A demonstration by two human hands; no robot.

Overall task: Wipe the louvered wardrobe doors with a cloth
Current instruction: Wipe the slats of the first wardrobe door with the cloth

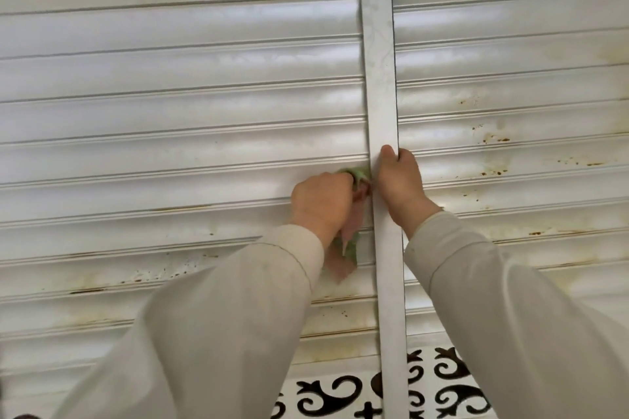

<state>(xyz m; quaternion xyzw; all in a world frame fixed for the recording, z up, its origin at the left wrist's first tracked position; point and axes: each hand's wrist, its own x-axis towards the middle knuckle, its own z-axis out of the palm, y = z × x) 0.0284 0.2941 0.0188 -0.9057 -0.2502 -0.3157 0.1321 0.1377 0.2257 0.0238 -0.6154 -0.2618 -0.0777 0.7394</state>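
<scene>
Close view of white louvered wardrobe doors (190,105), slats running left to right, split by a vertical frame strip (380,78) right of centre. Left hand (323,202), fingers curled tight round a green and pink cloth (350,241), bunched against a slat just left of the strip; cloth's green top edge peeking above the knuckles, loose pink tail hanging below the wrist over the slats beneath. Right hand (400,182) clamped on the strip itself, thumb up along its front, fingers wrapped round its right edge, though how far behind is hard to tell from here. Hands close together, only the strip's left part between them. Pale long sleeves (218,333) on both arms, reaching up from the near edge. Brownish rust-like specks and yellowed streaks (493,139) on the slats right of the strip and along the lower left slats. White panel with black scroll cut-outs (340,398) below the louvers, at the bottom.
</scene>
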